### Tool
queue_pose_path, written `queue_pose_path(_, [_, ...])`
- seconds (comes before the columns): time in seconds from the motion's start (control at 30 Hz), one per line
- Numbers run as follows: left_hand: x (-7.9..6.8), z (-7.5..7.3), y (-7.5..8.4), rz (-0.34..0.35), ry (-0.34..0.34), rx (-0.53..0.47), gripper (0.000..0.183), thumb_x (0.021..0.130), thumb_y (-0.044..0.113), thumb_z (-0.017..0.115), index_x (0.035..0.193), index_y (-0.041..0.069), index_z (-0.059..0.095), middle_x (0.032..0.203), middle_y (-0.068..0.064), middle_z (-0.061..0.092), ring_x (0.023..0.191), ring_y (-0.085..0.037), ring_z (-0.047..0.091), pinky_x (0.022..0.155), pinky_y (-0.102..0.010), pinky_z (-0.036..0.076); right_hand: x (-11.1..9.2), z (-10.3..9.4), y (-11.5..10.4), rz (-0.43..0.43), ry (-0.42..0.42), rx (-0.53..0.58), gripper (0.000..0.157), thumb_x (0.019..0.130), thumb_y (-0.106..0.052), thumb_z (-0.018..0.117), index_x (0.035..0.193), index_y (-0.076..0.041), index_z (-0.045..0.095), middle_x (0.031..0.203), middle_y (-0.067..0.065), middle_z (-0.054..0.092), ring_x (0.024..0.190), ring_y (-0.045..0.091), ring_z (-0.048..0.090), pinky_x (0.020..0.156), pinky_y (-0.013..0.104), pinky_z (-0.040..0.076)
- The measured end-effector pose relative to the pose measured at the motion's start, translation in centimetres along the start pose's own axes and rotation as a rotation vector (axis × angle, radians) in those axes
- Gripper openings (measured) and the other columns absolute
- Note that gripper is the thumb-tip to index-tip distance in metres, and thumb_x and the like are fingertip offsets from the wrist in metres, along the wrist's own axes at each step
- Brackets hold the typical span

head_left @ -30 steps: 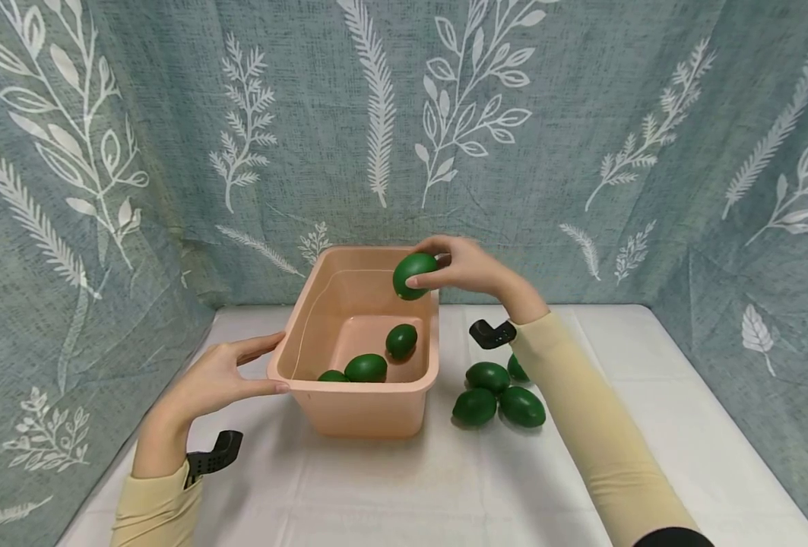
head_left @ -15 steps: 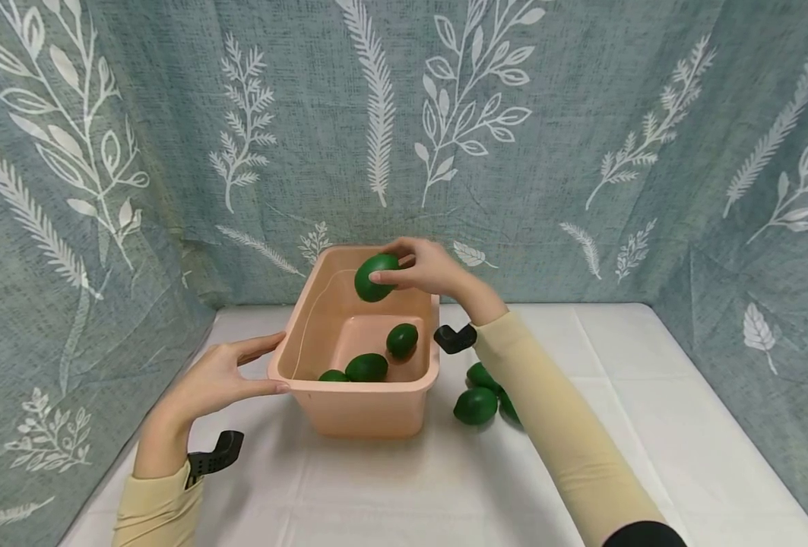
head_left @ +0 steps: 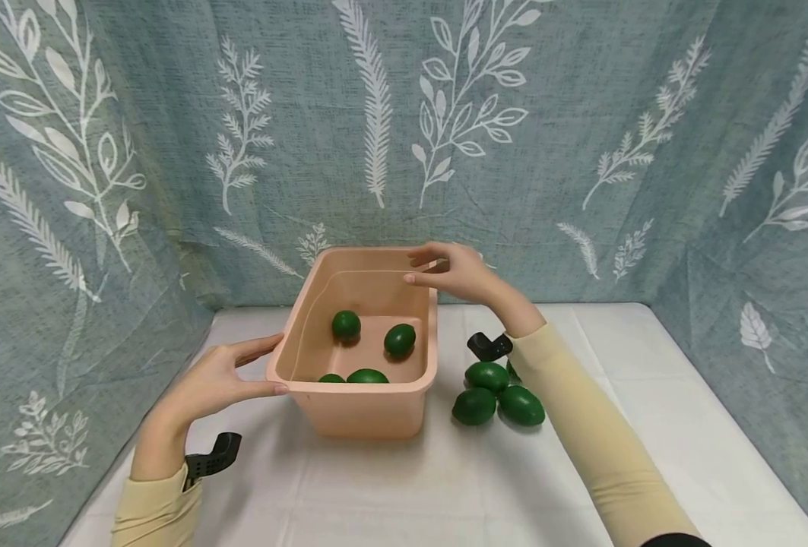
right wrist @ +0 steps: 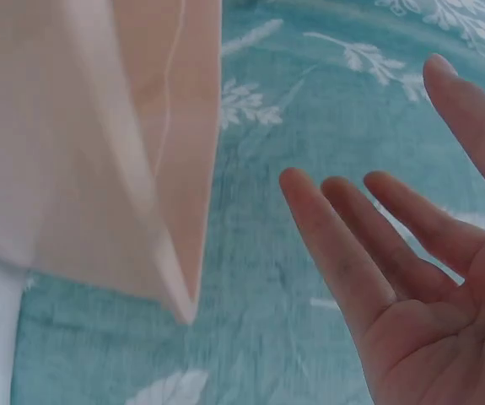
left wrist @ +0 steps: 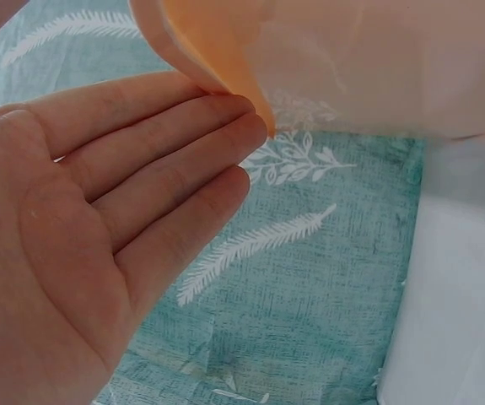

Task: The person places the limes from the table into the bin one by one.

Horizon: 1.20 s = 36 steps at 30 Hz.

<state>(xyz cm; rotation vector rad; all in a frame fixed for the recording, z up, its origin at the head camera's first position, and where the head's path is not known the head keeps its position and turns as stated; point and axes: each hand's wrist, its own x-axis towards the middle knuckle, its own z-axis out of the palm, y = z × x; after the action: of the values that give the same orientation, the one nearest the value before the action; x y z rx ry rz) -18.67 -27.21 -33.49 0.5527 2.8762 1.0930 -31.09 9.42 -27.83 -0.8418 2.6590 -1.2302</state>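
A peach plastic bin [head_left: 371, 410] holds several green limes; one lime [head_left: 346, 325] lies toward its far left, another lime [head_left: 400, 340] to the right. Two more, partly hidden by the near rim, are at the front. My left hand [head_left: 215, 380] touches the bin's left near corner with straight fingers and thumb, as the left wrist view also shows. Over the bin's far right rim, my right hand [head_left: 454, 272] hovers with spread fingers and nothing between them. In the right wrist view, the right hand [right wrist: 411, 278] is apart from the bin wall.
Right of the bin, several limes [head_left: 488, 377] lie clustered on the white tablecloth [head_left: 390, 494]; one is partly covered by the right sleeve [head_left: 588, 425]. A teal curtain [head_left: 547, 152] with white leaf prints surrounds the back and sides of the table.
The lime my right hand held has been let go and now lies inside the bin. The right hand first moved left over the bin, then back right. My left hand has stayed put.
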Motion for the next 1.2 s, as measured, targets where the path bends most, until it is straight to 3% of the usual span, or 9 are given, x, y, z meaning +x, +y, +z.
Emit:
queue_pose_path(0.3, [0.0, 0.0, 0.0, 0.006, 0.006, 0.011, 0.076, 0.076, 0.042, 0.078, 0.140, 0.014, 0.049, 0.139, -0.007, 0.052, 0.130, -0.037, 0.045, 0.101, -0.054, 0.043, -3.0, -1.4, 2.1, 0.040, 0.032, 0.020, 0.054, 0.087, -0.040, 0.068, 0.134, -0.018, 0.054, 0.132, 0.006, 0.056, 0.115, 0.025, 0.059, 0.090, 0.038, 0.054])
queue_pose_path(0.67, [0.0, -0.1, -0.1, 0.003, 0.002, 0.012, 0.077, 0.077, 0.043, 0.077, 0.141, 0.013, 0.047, 0.140, -0.006, 0.051, 0.131, -0.036, 0.045, 0.100, -0.053, 0.044, -7.1, -2.3, 6.1, 0.107, 0.052, 0.051, 0.057, 0.086, -0.038, 0.070, 0.135, -0.013, 0.053, 0.133, 0.012, 0.056, 0.117, 0.028, 0.058, 0.091, 0.043, 0.053])
queue_pose_path(1.2, [0.1, -0.1, -0.2, -0.002, -0.001, 0.003, 0.076, 0.077, 0.042, 0.077, 0.141, 0.013, 0.047, 0.141, -0.007, 0.051, 0.130, -0.038, 0.045, 0.099, -0.058, 0.042, -12.3, -1.4, 10.9, 0.173, 0.108, 0.000, 0.056, 0.085, -0.041, 0.070, 0.130, -0.011, 0.057, 0.126, 0.012, 0.062, 0.114, 0.028, 0.061, 0.091, 0.042, 0.054])
